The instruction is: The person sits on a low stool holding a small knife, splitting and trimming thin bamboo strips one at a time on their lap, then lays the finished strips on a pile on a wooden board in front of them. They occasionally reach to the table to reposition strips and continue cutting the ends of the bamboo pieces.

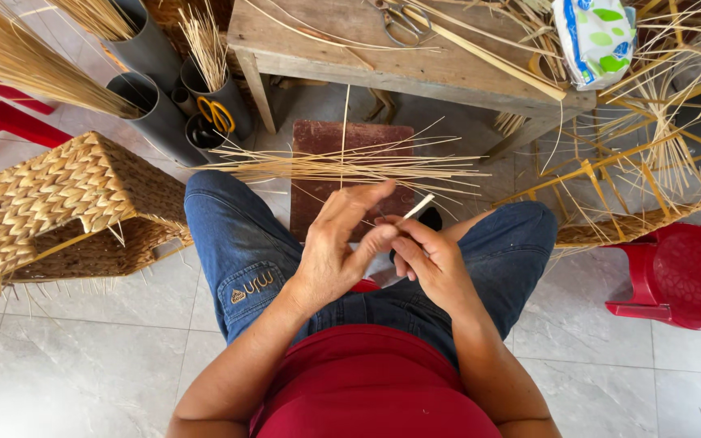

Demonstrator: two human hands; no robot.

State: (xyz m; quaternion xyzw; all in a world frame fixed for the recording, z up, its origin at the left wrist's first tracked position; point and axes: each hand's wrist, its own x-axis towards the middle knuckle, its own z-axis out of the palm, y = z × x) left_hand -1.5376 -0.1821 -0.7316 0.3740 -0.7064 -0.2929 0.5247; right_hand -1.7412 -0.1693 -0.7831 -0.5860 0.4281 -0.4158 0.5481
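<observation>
A: Straw-pale strip (419,206), where?
B: Pinched in right hand (427,259), tip toward 1 o'clock; left hand (336,243) half-open, thumb touching it.
A: Progress?
B: Early, I'd judge. Loose strip bundle (350,166) across knees at 12, woven basket (66,207) at 9.

strip (418,206): pale, thin, matt, plant fibre by its look; pinched by right hand (427,258)
bundle (350,166): dry straw-coloured stalks, matt
basket (66,203): woven fibre, rough, tan
table (318,49): bare wood, worn, matt
scissors (403,20): grey metal, dull
tubes (152,49): dark grey plastic, smooth
stool (683,276): red plastic, glossy
jeans (241,243): blue denim cloth
floor (83,365): grey tile, smooth, slight sheen
</observation>
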